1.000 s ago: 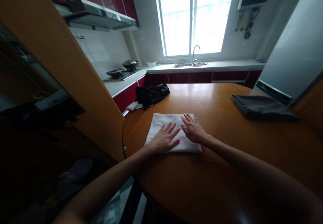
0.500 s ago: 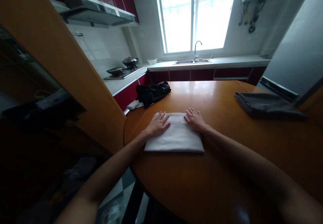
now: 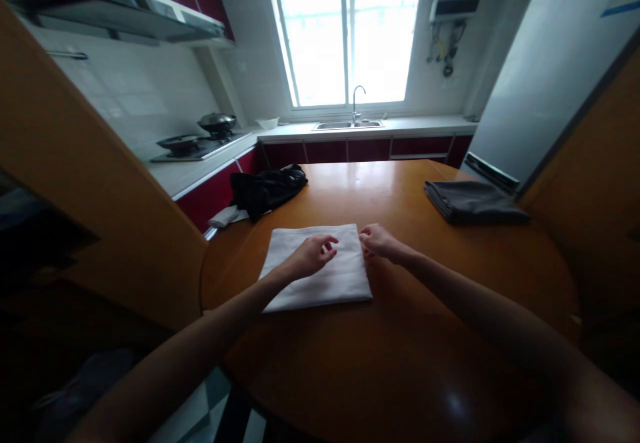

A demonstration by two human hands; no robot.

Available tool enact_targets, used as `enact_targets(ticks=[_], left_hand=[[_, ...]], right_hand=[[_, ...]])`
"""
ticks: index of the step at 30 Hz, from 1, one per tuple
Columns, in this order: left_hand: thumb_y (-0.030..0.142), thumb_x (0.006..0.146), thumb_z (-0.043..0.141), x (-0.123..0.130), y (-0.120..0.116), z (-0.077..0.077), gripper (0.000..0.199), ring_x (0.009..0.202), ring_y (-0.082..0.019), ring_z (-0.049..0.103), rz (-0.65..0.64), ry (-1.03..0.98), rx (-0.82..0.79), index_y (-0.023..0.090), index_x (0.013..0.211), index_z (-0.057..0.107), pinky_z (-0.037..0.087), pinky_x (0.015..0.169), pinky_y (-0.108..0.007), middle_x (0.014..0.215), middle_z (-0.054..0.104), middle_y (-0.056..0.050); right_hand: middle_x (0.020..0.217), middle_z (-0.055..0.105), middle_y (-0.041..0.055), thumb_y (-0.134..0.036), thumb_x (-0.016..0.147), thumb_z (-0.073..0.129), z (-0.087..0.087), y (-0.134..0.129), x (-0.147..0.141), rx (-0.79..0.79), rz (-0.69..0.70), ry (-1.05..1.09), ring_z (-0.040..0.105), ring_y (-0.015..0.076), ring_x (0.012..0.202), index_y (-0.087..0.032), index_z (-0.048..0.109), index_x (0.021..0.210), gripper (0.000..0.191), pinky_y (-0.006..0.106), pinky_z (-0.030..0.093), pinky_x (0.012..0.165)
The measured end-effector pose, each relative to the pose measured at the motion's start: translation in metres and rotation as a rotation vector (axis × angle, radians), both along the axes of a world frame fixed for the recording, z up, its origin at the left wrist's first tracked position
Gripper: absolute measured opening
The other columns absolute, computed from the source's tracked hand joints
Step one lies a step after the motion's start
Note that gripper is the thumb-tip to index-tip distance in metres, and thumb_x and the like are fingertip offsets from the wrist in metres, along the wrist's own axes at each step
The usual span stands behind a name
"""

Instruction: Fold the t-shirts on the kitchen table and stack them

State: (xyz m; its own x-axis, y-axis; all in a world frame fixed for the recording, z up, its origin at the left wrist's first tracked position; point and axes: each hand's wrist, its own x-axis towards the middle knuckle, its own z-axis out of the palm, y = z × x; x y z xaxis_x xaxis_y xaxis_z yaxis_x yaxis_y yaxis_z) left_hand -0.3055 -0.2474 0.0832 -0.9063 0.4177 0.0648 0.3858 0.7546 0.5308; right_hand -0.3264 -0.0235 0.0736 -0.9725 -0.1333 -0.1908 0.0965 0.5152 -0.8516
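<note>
A folded white cloth [image 3: 320, 283] lies flat on the wooden table [image 3: 425, 336] in front of me. Above its middle is my left hand [image 3: 314, 255], its fingers loosely bent and a gap showing between thumb and fingers, holding nothing. At the cloth's upper right edge my right hand [image 3: 380, 240] has its fingers curled closed on that edge; the fingertips are partly hidden.
Crumpled black clothing [image 3: 267, 190] lies at the table's far left, with a white piece of fabric [image 3: 229, 216] beside it. A folded dark grey cloth [image 3: 473, 203] sits at the far right. Behind are a stove [image 3: 193, 148], a sink [image 3: 345, 124] and a fridge [image 3: 540, 83].
Both hands were lying flat on the cloth with fingers spread. The left has lifted and curled over its middle; the right has moved to its right edge and closed. The view has turned right.
</note>
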Motion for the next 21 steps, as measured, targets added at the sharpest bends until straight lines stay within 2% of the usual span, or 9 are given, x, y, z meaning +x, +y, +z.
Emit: enact_targets(ticks=[2, 5, 9, 14, 18, 21], left_hand=[[0.037, 0.086, 0.063, -0.005, 0.024, 0.0, 0.029, 0.067, -0.017, 0.067, -0.007, -0.166, 0.064, 0.018, 0.106, 0.07, 0.056, 0.063, -0.028, 0.084, 0.071, -0.005], [0.038, 0.083, 0.067, -0.017, 0.047, 0.0, 0.025, 0.055, -0.015, 0.063, 0.025, -0.359, 0.087, 0.016, 0.095, 0.065, 0.049, 0.049, -0.022, 0.071, 0.067, -0.001], [0.043, 0.084, 0.069, -0.026, 0.055, 0.008, 0.027, 0.058, -0.015, 0.067, 0.108, -0.482, 0.059, 0.019, 0.087, 0.058, 0.051, 0.051, -0.021, 0.065, 0.066, 0.001], [0.056, 0.083, 0.07, -0.018, 0.057, 0.022, 0.04, 0.057, -0.015, 0.066, 0.14, -0.568, 0.09, 0.018, 0.083, 0.056, 0.055, 0.055, -0.024, 0.068, 0.065, 0.0], [0.062, 0.079, 0.072, -0.017, 0.059, 0.019, 0.046, 0.056, -0.015, 0.065, 0.194, -0.567, 0.112, 0.02, 0.082, 0.054, 0.054, 0.053, -0.024, 0.068, 0.063, 0.0], [0.064, 0.08, 0.068, -0.018, 0.058, 0.014, 0.045, 0.058, -0.017, 0.064, 0.232, -0.505, 0.101, 0.021, 0.084, 0.053, 0.053, 0.05, -0.024, 0.071, 0.063, 0.0]], right_hand=[[0.06, 0.063, 0.006, -0.018, 0.09, 0.057, 0.002, 0.003, 0.008, -0.077, 0.02, -0.137, 0.065, 0.0179, 0.056, -0.014, 0.062, 0.076, 0.016, 0.029, 0.058, 0.054], [0.06, 0.061, 0.0048, -0.018, 0.092, 0.055, 0.004, 0.006, 0.012, -0.215, 0.02, -0.282, 0.064, 0.0156, 0.052, -0.014, 0.058, 0.078, 0.014, 0.027, 0.058, 0.049], [0.065, 0.062, 0.0045, -0.017, 0.09, 0.058, 0.007, 0.014, 0.009, -0.376, 0.032, -0.408, 0.064, 0.0138, 0.054, -0.015, 0.056, 0.081, 0.01, 0.024, 0.057, 0.052], [0.065, 0.059, 0.003, -0.008, 0.089, 0.05, 0.008, 0.02, 0.011, -0.5, 0.114, -0.498, 0.057, 0.0093, 0.051, -0.013, 0.058, 0.08, 0.013, 0.018, 0.05, 0.05], [0.077, 0.065, 0.0053, -0.011, 0.09, 0.05, 0.009, 0.014, 0.02, -0.631, 0.166, -0.5, 0.062, 0.0111, 0.059, -0.013, 0.062, 0.089, 0.012, 0.021, 0.055, 0.06], [0.083, 0.067, 0.0081, -0.012, 0.091, 0.045, 0.006, 0.008, 0.024, -0.819, 0.097, -0.526, 0.068, 0.0136, 0.068, -0.012, 0.062, 0.094, 0.017, 0.026, 0.059, 0.073]])
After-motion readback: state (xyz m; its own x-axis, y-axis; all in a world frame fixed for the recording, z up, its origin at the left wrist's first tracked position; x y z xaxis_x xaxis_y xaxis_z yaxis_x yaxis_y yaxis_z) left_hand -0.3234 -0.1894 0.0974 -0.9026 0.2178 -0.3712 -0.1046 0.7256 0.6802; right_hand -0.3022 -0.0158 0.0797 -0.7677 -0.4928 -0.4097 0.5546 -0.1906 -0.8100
